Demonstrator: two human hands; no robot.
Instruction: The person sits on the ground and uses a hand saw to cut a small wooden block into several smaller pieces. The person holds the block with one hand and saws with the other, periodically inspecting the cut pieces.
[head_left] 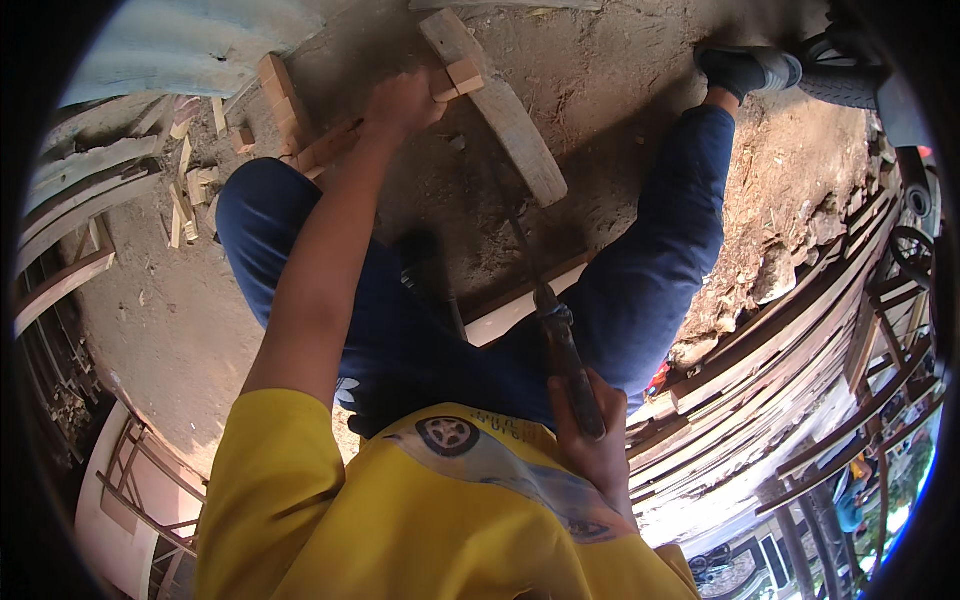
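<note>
My left hand [398, 100] grips a short reddish wooden piece [440, 92] near a small block [464, 76] at the upper end of a weathered board [515, 140] on the dirt ground. My right hand [598, 420] is wrapped round the dark handle [572, 370] of a long, narrow tool that looks like a saw, low between my legs. Its thin blade [520, 240] points up toward the wooden piece at my left hand; whether the tip touches it, I cannot tell. My bent left knee and outstretched right leg frame the work.
Cut blocks [282, 95] and offcuts [185, 200] lie at left beside a pale sheet [190, 45]. Stacked planks [760, 340] line the right, with tyres [840, 85] and metal frames near the edge. A person in teal [852, 510] is far off at the lower right.
</note>
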